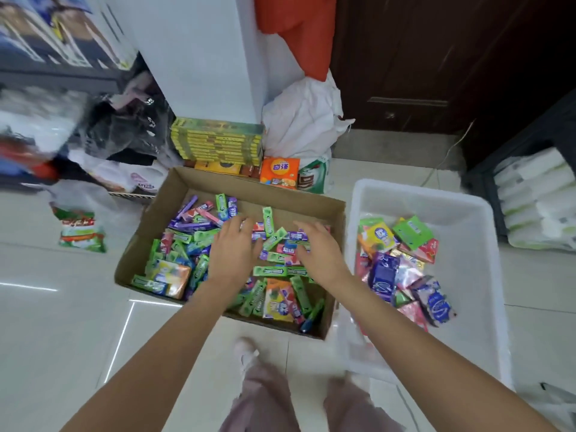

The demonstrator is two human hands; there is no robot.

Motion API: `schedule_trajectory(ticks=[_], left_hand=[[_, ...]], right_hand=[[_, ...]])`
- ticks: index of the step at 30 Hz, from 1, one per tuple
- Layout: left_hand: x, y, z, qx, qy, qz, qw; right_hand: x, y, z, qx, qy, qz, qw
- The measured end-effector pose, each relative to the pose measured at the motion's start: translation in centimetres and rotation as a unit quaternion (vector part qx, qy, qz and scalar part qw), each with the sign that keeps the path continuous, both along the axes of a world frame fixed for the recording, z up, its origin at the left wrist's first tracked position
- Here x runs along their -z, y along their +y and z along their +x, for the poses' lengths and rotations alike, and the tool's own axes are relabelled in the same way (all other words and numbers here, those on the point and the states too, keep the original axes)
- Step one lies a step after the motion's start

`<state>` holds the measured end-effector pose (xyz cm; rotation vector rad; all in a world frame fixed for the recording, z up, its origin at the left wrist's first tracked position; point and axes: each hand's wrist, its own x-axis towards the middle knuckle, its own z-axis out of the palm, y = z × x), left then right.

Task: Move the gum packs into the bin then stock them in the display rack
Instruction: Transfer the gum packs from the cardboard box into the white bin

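The person stands bent over a cardboard box [184, 188] on the tiled floor, both arms reaching down into it. The left hand [233, 247] and the right hand [318, 251] hang palm-down over the heap, fingers spread and relaxed, gripping nothing that I can see; whether the fingertips touch the packs beneath I cannot tell. The gum packs [274, 241], green, purple and pink sticks mixed with a few larger flat packets, lie loose across most of the box floor. Just beside the box, on the person's right, sits a white plastic bin [467, 204], and in it is a smaller pile of sorted packs [402, 266], mostly bigger pouches in green, purple and pink. So the move has begun but looks well short of half done: far more gum remains in the box than has reached the bin. No display rack is clearly in sight from here, so the stocking appears entirely ahead.
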<state>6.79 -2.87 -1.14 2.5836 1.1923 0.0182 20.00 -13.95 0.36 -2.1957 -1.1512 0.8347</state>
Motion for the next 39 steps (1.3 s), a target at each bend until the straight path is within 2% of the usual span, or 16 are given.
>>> schedule_trajectory(ticks=[3,11,16,21,26,32,36,39], left_hand=[[0.8,4.9,-3.1,0.035,0.006,-0.034,0.999],[3.8,12.8,-7.0,0.12,0.124,-0.09,0.981],[4.9,14.3,-7.2,0.146,0.064,-0.099,0.982],[4.8,15.3,-7.0,0.111,0.092,-0.085,0.986],[4.7,15.3,-6.9,0.088,0.081,-0.118,0.986],[4.6,15.6,-6.0,0.088,0.052,-0.113,0.988],[4.3,15.3,-5.9,0.052,-0.025,-0.143,0.988],[3.0,14.2,-5.0,0.015,-0.098,-0.194,0.976]], right_hand=[[1.1,4.1,-2.9,-0.009,-0.005,-0.04,0.999],[5.2,10.8,-6.5,-0.05,-0.028,-0.136,0.989],[7.1,12.4,-6.4,-0.093,-0.096,-0.198,0.971],[7.0,13.1,-6.0,-0.065,-0.142,-0.2,0.967],[6.7,12.9,-6.2,0.015,-0.082,-0.187,0.979],[6.4,13.3,-5.7,0.039,-0.056,-0.191,0.979],[6.0,12.9,-5.4,0.097,-0.006,-0.164,0.982],[4.9,12.2,-4.8,0.143,0.021,-0.102,0.984]])
